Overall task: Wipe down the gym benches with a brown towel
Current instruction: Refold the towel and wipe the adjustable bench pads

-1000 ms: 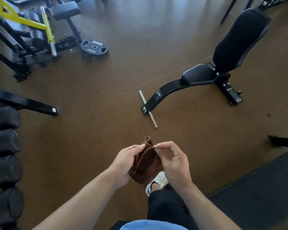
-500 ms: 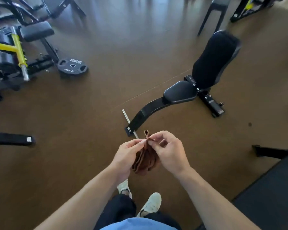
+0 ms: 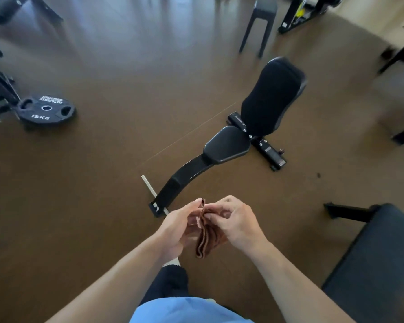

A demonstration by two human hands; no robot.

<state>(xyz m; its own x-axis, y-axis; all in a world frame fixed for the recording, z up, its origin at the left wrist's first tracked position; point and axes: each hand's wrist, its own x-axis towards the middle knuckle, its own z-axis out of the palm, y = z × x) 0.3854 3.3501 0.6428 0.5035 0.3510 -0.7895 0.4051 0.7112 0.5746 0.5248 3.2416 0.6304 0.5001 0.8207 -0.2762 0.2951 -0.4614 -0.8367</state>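
A folded brown towel point(image 3: 207, 238) hangs between both hands in front of my body. My left hand point(image 3: 179, 227) holds its left side, fingers curled behind the cloth. My right hand point(image 3: 234, 221) pinches the towel's top edge with thumb and fingers. Just beyond the hands stands a black adjustable gym bench point(image 3: 226, 145) on the brown floor, its backrest point(image 3: 272, 99) raised and its front foot bar close to my hands. Part of the towel is hidden by my fingers.
A black 15 kg weight plate point(image 3: 47, 109) lies on the floor at the left beside a machine frame. A dark padded bench point(image 3: 378, 259) fills the lower right. A dark stool point(image 3: 258, 22) and equipment frames stand at the back.
The view has moved forward and the black bench is now closer. My hands keep working the towel, which now hangs more folded and narrow between them.
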